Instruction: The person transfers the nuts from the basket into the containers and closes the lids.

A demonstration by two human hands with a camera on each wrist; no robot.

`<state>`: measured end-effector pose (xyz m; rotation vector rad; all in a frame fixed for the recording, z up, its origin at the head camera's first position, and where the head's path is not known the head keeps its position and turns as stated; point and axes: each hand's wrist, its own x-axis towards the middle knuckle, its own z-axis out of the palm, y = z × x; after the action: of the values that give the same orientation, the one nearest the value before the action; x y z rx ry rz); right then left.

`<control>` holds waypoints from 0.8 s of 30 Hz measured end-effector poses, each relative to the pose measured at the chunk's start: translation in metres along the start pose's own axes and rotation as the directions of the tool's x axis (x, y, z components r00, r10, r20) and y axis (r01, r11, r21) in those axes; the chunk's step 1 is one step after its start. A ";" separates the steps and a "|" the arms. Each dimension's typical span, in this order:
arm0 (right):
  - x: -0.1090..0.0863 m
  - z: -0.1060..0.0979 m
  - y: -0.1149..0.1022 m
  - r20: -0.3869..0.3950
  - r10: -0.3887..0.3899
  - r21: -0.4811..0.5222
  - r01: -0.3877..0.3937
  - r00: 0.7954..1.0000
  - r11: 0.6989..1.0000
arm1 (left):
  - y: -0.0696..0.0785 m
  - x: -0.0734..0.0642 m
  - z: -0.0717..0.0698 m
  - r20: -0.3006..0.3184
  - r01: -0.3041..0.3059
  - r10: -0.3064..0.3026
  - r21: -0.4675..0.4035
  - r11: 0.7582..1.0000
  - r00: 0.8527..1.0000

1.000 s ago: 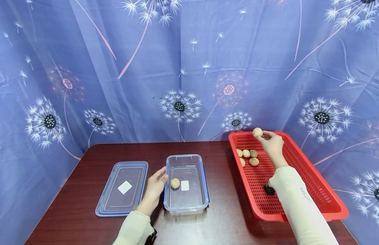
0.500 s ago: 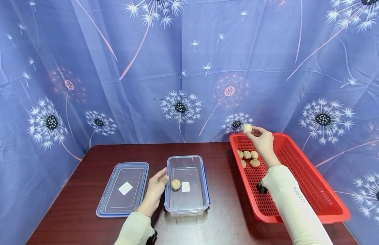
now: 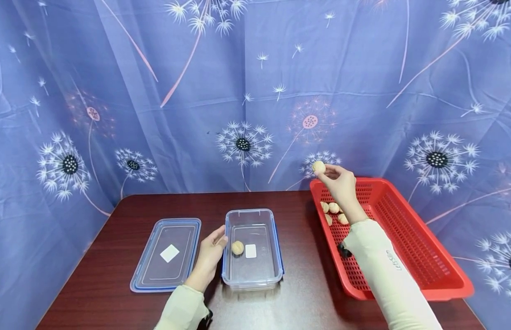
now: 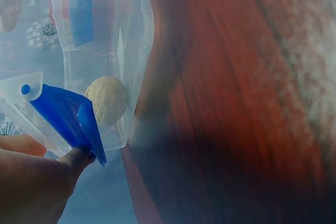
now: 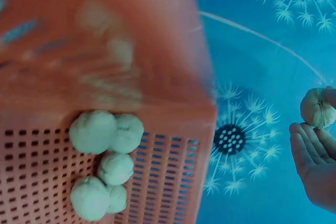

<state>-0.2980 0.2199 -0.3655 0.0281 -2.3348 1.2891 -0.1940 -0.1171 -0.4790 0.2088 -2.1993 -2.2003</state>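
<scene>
Beige walnut (image 3: 319, 167) pinched, the right hand (image 3: 341, 185) now hovers nearer the left hand (image 3: 211, 251). The left still grips the plastic container (image 3: 261, 270) to its right.

At the lower left, your left hand (image 4: 38, 181) touches the lower end of the blue latch (image 4: 63, 113). Just right of it, a pale ball (image 4: 108, 100) sits inside the clear container (image 4: 137, 38). Reddish tabletop (image 4: 231, 72) fills the right.

Both hands (image 4: 37, 179) (image 5: 317, 169) cut off by edges in wrist cam pics.
</scene>
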 end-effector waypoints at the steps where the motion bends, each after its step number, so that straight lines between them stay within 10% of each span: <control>1: 0.000 0.001 -0.003 0.005 -0.003 0.002 0.003 1.000 1.000 | 0.000 0.000 0.000 0.002 -0.005 0.005 0.000 1.000 1.000; 24: -0.007 0.043 -0.056 0.047 -0.065 0.204 0.054 0.997 0.978 | 0.000 0.001 -0.001 0.011 -0.009 0.009 -0.006 1.000 1.000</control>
<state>-0.2949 0.1526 -0.3433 0.1989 -2.2194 1.5078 -0.1949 -0.1177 -0.4793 0.1865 -2.1944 -2.2083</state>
